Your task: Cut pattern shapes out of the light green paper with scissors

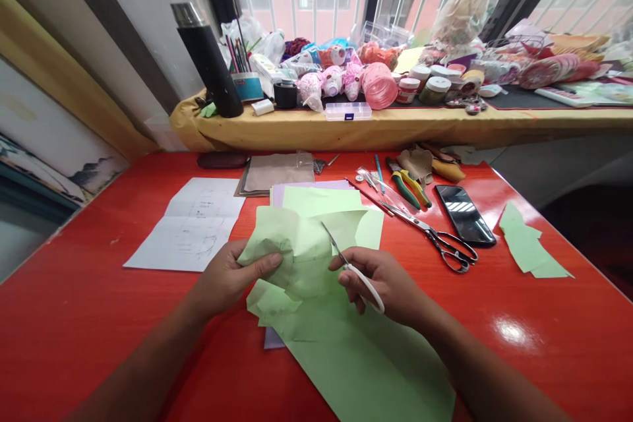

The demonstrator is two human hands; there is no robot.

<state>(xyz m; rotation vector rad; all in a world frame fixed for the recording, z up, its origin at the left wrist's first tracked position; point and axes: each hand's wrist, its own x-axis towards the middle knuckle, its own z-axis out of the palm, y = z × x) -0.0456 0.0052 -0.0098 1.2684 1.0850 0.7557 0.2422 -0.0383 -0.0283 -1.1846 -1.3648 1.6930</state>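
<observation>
Red tabletop (pixel 89 343): limp, feather-light green paper (pixel 301 257), best held by its edge, pinched in the left hand (pixel 230 277); white-handled scissors (pixel 372 293) gripped in the right hand (pixel 388 287).

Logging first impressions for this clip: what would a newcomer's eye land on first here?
The glossy red table grabs the eye first, filling the lower view. At its centre, the left hand grips pale green paper while the right hand holds white-handled scissors over it. Beyond, a yellow-draped windowsill holds pink craft pieces.
</observation>
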